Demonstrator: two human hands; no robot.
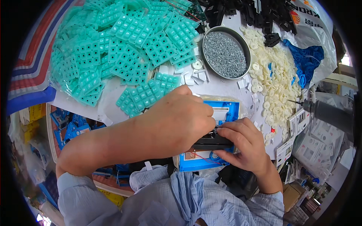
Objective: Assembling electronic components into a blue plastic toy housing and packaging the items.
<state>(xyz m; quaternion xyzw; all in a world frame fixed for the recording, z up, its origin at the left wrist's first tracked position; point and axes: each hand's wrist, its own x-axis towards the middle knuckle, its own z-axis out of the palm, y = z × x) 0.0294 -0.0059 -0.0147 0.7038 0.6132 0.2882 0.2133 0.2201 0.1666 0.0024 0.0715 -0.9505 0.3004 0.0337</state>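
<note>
Close in front of me, a black plastic part (211,144) lies across a blue plastic casing (232,109) with white panels. A thin red wire shows over the casing's near part. My right hand (245,145) grips the black part from the right, thumb at the near side and fingertips on top. My left hand (184,120) is closed above the black part's left end, its fingertips turned down. Whatever it pinches is hidden behind the knuckles.
Turquoise rubber keypads (132,30) pile up at the far left. A round metal tin (249,60) of small screws stands behind the casing. Cream plastic discs (275,86), blue parts (311,60) and black parts (271,19) lie right. A grey electric screwdriver (328,113) points inward. Blue casings (71,126) fill a left container.
</note>
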